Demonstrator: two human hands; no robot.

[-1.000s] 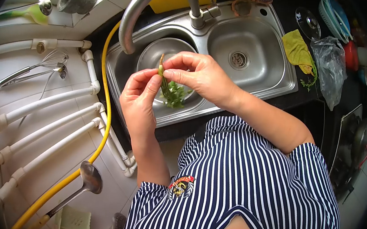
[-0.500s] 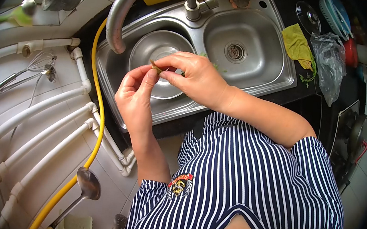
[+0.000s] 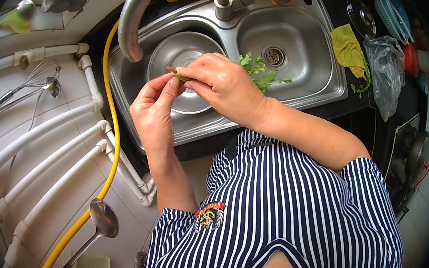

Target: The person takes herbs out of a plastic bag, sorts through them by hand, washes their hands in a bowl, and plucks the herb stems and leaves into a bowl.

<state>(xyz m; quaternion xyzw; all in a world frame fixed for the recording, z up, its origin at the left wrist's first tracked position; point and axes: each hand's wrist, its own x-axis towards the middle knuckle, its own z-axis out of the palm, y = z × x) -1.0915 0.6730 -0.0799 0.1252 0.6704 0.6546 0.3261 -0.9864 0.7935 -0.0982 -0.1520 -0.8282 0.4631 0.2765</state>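
One faucet [image 3: 130, 24] arches near both hands [image 3: 232, 88] pinching leafy greens [image 3: 265, 80].

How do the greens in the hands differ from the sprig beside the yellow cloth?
The greens are held over the sink by the left hand and the right hand; the sprig lies on the counter. The greens' leaves look bigger and brighter; the sprig's look smaller and darker. Both are leafy and green.

The black counter [image 3: 335, 7] over there has a steel double-bowl sink [image 3: 335, 93] let into it; on the sink's right I see a yellow cloth [image 3: 347, 47], a thin green sprig [image 3: 358, 90] beside it, a crumpled clear plastic bag [image 3: 386, 68] and, farther back, a round pot lid [image 3: 358, 16].
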